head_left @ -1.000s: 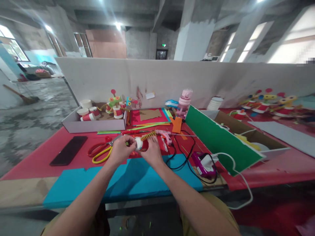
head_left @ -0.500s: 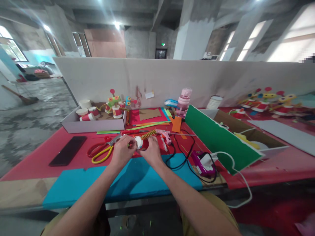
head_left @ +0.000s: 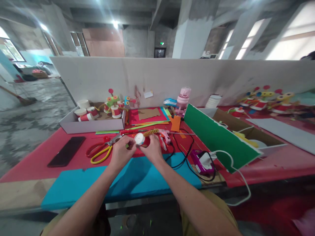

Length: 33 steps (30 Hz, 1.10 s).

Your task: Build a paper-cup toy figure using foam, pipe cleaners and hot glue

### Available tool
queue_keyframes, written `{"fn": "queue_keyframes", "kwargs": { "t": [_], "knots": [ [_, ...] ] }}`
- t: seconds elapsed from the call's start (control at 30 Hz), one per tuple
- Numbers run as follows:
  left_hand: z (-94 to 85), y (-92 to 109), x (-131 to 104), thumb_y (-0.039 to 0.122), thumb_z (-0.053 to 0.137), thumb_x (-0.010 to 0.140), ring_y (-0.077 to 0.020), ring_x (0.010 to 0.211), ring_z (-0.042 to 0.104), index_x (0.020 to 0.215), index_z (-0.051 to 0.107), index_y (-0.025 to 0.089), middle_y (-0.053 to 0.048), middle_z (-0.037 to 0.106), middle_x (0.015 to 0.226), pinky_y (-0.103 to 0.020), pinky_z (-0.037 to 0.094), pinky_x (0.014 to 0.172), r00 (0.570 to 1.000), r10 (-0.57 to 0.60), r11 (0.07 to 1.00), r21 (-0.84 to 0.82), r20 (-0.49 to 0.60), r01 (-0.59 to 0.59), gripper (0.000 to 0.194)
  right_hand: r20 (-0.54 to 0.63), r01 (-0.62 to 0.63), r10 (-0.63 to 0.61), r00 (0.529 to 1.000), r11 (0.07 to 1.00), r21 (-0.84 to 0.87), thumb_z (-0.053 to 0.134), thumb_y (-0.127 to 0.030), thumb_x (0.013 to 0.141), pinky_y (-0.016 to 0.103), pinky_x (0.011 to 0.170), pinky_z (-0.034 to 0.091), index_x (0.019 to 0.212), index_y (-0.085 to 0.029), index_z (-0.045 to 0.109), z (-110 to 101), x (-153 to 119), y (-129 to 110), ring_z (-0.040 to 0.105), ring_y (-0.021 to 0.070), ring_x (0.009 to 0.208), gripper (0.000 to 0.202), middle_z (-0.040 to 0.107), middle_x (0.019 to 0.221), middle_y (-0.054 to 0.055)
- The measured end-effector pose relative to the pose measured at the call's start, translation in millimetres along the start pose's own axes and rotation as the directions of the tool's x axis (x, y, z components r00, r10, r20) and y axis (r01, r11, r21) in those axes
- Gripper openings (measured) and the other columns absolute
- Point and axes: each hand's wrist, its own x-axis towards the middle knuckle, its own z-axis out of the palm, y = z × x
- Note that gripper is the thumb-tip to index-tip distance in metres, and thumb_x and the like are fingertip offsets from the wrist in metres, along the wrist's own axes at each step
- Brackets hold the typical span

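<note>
A small paper cup [head_left: 139, 139] with its white round end facing up is between my hands, above the table's near middle. A folded gold paper strip [head_left: 151, 132] sticks out from it to the right. My right hand [head_left: 152, 149] is closed on the cup from the right side. My left hand [head_left: 124, 148] has its fingers pinched at the cup's left; a small green bit shows at the fingertips, too small to make out. Behind my right hand lies a pink glue gun [head_left: 164, 135]. Pliers with red and yellow handles [head_left: 101, 154] lie left of my left hand.
A black phone [head_left: 66, 151] lies at the left. Behind it, a box [head_left: 93, 126] holds cups and paper figures. At the right are a purple power socket [head_left: 202, 163] with cables and a green-sided box [head_left: 219, 137]. Blue foam [head_left: 133, 178] lines the near edge.
The cup has turned so its white end faces up more. My hands have barely moved, and the whole view has shifted slightly.
</note>
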Motion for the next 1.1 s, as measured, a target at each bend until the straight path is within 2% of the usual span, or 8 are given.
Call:
{"fn": "queue_keyframes", "kwargs": {
  "t": [0.17, 0.27, 0.33, 0.47, 0.7, 0.83, 0.97, 1.1],
  "knots": [
    [-5.3, 5.8, 1.1, 0.019, 0.056, 0.077, -0.0123, 0.065, 0.054, 0.075, 0.059, 0.019, 0.0, 0.06, 0.071, -0.023, 0.043, 0.063, 0.998, -0.068, 0.996, -0.053, -0.009, 0.068, 0.004, -0.02, 0.032, -0.032, 0.999, 0.999, 0.001, 0.079, -0.039, 0.064, 0.046, 0.092, 0.046, 0.102, -0.018, 0.056, -10.5, 6.6, 4.4, 0.055, 0.0312, 0.109, 0.049, 0.063, 0.107, 0.012],
    [-9.8, 0.4, 4.8, 0.02, 0.056, 0.077, -0.0127, 0.063, 0.055, 0.088, 0.065, 0.019, 0.001, 0.063, 0.072, -0.023, 0.044, 0.061, 0.986, -0.168, 0.983, -0.073, 0.015, 0.168, 0.014, 0.001, 0.083, -0.083, 0.997, 0.996, 0.013, 0.078, -0.037, 0.066, 0.046, 0.093, 0.046, 0.104, -0.018, 0.056, -9.4, 4.9, 3.4, 0.054, 0.0312, 0.11, 0.048, 0.062, 0.107, 0.012],
    [-12.3, -4.6, 6.9, 0.023, 0.055, 0.079, -0.0138, 0.068, 0.058, 0.092, 0.068, 0.019, -0.001, 0.067, 0.076, -0.024, 0.045, 0.064, 0.981, -0.187, 0.978, -0.084, 0.053, 0.191, 0.019, 0.011, 0.109, -0.109, 0.994, 0.994, -0.002, 0.08, -0.035, 0.064, 0.047, 0.095, 0.045, 0.104, -0.018, 0.057, -7.2, 3.1, 2.5, 0.053, 0.0318, 0.111, 0.049, 0.062, 0.108, 0.013],
    [-13.6, -11.5, 8.1, 0.03, 0.058, 0.082, -0.0158, 0.074, 0.062, 0.086, 0.073, 0.02, -0.002, 0.071, 0.081, -0.025, 0.046, 0.069, 0.979, -0.166, 0.979, -0.104, 0.115, 0.178, 0.019, 0.038, 0.161, -0.16, 0.986, 0.986, -0.044, 0.078, -0.035, 0.067, 0.047, 0.094, 0.046, 0.103, -0.018, 0.058, -4.3, 0.2, 1.2, 0.053, 0.0317, 0.11, 0.045, 0.061, 0.105, 0.012],
    [-8.4, -12.0, 6.2, 0.023, 0.063, 0.075, -0.0167, 0.072, 0.063, 0.075, 0.074, 0.022, -0.001, 0.072, 0.077, -0.027, 0.047, 0.069, 0.974, -0.195, 0.976, -0.073, 0.118, 0.204, 0.011, 0.094, 0.256, -0.243, 0.965, 0.953, -0.161, 0.074, -0.036, 0.075, 0.049, 0.098, 0.042, 0.102, -0.016, 0.061, -2.0, -7.5, -2.2, 0.05, 0.0335, 0.114, 0.036, 0.062, 0.107, 0.015],
    [-6.9, -11.7, 5.3, 0.022, 0.062, 0.075, -0.0162, 0.069, 0.061, 0.072, 0.073, 0.021, -0.002, 0.07, 0.072, -0.026, 0.045, 0.064, 0.975, -0.197, 0.977, -0.059, 0.105, 0.203, 0.011, 0.114, 0.267, -0.247, 0.962, 0.934, -0.235, 0.075, -0.036, 0.074, 0.051, 0.097, 0.041, 0.102, -0.015, 0.062, 1.1, -11.6, -2.3, 0.048, 0.0352, 0.117, 0.037, 0.061, 0.113, 0.018],
    [-6.6, -10.9, 4.7, 0.018, 0.062, 0.072, -0.0137, 0.063, 0.058, 0.07, 0.07, 0.019, 0.0, 0.067, 0.067, -0.024, 0.043, 0.06, 0.97, -0.204, 0.975, -0.058, 0.133, 0.213, 0.008, 0.128, 0.259, -0.235, 0.963, 0.939, -0.227, 0.076, -0.036, 0.073, 0.05, 0.096, 0.041, 0.102, -0.014, 0.062, 4.5, -13.9, -0.9, 0.048, 0.0346, 0.117, 0.039, 0.062, 0.113, 0.018],
    [-5.2, -8.7, 4.0, 0.012, 0.058, 0.068, -0.0122, 0.061, 0.056, 0.067, 0.066, 0.018, 0.001, 0.064, 0.067, -0.022, 0.041, 0.059, 0.981, -0.157, 0.987, -0.021, 0.115, 0.16, 0.01, 0.115, 0.232, -0.211, 0.971, 0.946, -0.226, 0.077, -0.035, 0.072, 0.048, 0.095, 0.041, 0.102, -0.014, 0.062, 7.0, -14.9, -2.0, 0.049, 0.0342, 0.117, 0.039, 0.062, 0.112, 0.018]
  ]
}}
